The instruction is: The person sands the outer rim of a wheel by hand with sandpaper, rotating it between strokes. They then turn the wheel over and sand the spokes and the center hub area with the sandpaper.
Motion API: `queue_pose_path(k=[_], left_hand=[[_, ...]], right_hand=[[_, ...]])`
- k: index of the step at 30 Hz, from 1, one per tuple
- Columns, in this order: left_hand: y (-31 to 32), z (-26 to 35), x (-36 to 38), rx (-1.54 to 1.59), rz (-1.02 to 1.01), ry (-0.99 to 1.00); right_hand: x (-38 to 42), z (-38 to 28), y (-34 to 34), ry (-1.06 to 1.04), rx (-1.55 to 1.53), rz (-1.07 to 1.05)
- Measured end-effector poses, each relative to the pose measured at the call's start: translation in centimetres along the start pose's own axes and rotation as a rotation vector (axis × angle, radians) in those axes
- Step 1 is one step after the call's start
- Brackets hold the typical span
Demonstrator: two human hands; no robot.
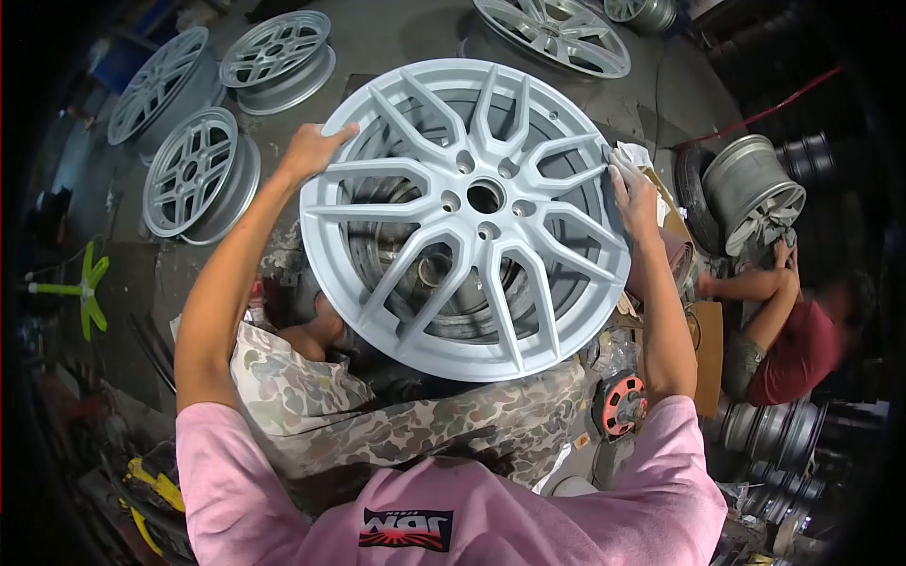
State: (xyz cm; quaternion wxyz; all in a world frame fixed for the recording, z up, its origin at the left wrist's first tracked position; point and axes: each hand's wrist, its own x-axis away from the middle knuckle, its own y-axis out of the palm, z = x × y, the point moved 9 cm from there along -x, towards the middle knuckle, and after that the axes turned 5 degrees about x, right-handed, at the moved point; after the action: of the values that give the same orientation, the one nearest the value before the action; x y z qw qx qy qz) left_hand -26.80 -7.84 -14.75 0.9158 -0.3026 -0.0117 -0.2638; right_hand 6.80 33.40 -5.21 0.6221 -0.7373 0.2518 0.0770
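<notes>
A large pale grey alloy wheel (pixel 511 227) with split spokes is in front of me, its face towards me. My left hand (pixel 316 151) grips its outer rim at the upper left, thumb over the edge. At the right edge, my right hand (pixel 632 193) is closed round the rim, its fingers whitish as if dusty. The fingers behind the rim are hidden. Through the spokes I see a darker round metal part behind the wheel. Camouflage cloth (pixel 425 429) covers my lap below it.
More grey wheels stand on the floor at upper left (pixel 276 52) and top (pixel 557 38). On the right, a co-worker in a red shirt (pixel 802 349) sits with a hand at another wheel (pixel 755 193). A green star-shaped base (pixel 87 290) is at left.
</notes>
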Motion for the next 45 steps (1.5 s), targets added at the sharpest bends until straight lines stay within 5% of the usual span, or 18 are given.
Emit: queue_pose_path(k=[8, 11, 15, 26, 32, 34, 35, 37, 39, 41, 43, 45], left_hand=[[-0.4, 0.9, 0.0, -0.1, 0.067, 0.058], [0.0, 0.4, -0.5, -0.053, 0.024, 0.06], [-0.5, 0.9, 0.1, -0.161, 0.037, 0.046], [-0.3, 1.2, 0.7, -0.049, 0.034, 0.037], [-0.3, 0.8, 0.4, -0.07, 0.024, 0.035], [-0.4, 0.7, 0.3, -0.08, 0.006, 0.035], [-0.4, 0.8, 0.2, -0.089, -0.015, 0.044], [-0.7, 0.8, 0.1, -0.118, -0.002, 0.045], [-0.4, 0.8, 0.2, -0.143, -0.002, 0.055], [-0.6, 0.8, 0.3, -0.121, 0.013, 0.068], [-0.3, 0.3, -0.1, -0.041, 0.017, 0.076], [0.0, 0.0, -0.4, 0.033, 0.016, 0.087]], right_hand=[[-6.8, 0.5, 3.4, 0.048, -0.064, -0.027], [-13.0, -1.9, 7.7, -0.183, -0.078, 0.023], [-17.1, -6.6, 10.8, -0.199, -0.148, -0.017], [-1.7, -17.8, 6.1, -0.383, -0.125, -0.174], [-8.6, -17.5, 9.2, -0.504, -0.043, -0.043], [-14.0, -14.3, 11.6, -0.224, 0.013, -0.163], [-16.3, -13.1, 12.0, -0.38, -0.066, 0.106], [-19.5, -11.2, 13.5, -0.279, -0.072, 0.027], [-19.5, -10.5, 14.0, -0.222, -0.087, 0.009], [-15.5, -14.1, 11.3, -0.107, -0.052, -0.243], [-9.9, -16.6, 9.2, -0.339, -0.213, -0.08], [-6.1, -18.4, 7.7, -0.331, -0.259, -0.133]])
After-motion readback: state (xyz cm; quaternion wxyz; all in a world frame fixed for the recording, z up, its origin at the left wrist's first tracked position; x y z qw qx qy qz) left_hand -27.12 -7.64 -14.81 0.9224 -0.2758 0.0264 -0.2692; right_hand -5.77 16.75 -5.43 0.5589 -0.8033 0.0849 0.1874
